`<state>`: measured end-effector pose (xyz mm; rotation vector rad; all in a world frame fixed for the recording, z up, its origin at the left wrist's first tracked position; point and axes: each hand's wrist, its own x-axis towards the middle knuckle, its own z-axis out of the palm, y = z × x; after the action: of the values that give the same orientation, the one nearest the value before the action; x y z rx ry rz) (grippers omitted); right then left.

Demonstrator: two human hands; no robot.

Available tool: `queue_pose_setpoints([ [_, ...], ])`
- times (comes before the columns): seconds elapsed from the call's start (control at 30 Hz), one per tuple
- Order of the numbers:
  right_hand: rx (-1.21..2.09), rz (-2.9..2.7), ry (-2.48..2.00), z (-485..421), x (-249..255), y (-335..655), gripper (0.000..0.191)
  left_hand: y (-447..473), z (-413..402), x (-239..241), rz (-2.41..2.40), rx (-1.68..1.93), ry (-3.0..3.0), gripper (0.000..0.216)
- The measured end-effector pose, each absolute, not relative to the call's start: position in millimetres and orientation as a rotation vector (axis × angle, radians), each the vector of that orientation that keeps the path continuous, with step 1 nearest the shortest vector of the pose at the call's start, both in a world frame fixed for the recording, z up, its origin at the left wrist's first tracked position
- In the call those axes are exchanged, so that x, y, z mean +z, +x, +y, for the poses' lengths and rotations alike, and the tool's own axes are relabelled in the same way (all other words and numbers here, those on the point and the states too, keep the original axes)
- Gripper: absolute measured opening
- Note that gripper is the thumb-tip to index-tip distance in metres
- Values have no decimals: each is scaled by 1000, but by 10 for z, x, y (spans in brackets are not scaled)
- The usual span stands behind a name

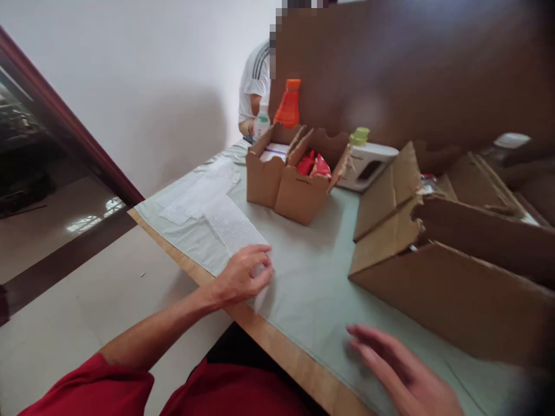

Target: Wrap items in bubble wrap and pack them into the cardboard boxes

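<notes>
My left hand [247, 274] is over the near end of a white, finely patterned flat strip [236, 225], which looks like thin plastic or paper. Its fingers are curved, with a gap between thumb and forefinger and nothing visible in the gap. Part of the strip's end is hidden beneath the hand. Beyond it, more crumpled white sheets [199, 190] lie spread on the pale table cover [303, 271]. My right hand [403, 370] hovers low over the cover at the lower right, fingers stretched and thumb apart, holding nothing. It is slightly blurred.
Two small cardboard boxes [299, 196] hold a white packet [274, 152] and red packets [314, 164]. Larger cardboard boxes [455, 294] stand at right. Behind are an orange bottle [289, 107], a white bottle [261, 121] and a white jug [373, 164]. A person [255, 75] is beyond the table.
</notes>
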<state>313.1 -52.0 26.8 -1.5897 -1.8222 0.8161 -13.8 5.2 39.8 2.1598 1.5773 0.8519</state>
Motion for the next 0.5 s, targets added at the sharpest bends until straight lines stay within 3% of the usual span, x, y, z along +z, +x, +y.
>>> queue_pose_setpoints([
  [0.07,1097,-1720,-1549,-353,233,2995,44,256,-176,256,1313,831,2197,8],
  [0.13,1130,-1722,-1519,-131,199,2861,49,530,-389,146,1059,807,2244,10],
  [0.33,804,-1998,-1629,226,193,2578,44,745,-764,23,680,611,2380,13],
  [0.5,572,-1985,-1687,-82,194,2766,36,603,-777,100,513,476,2267,13],
])
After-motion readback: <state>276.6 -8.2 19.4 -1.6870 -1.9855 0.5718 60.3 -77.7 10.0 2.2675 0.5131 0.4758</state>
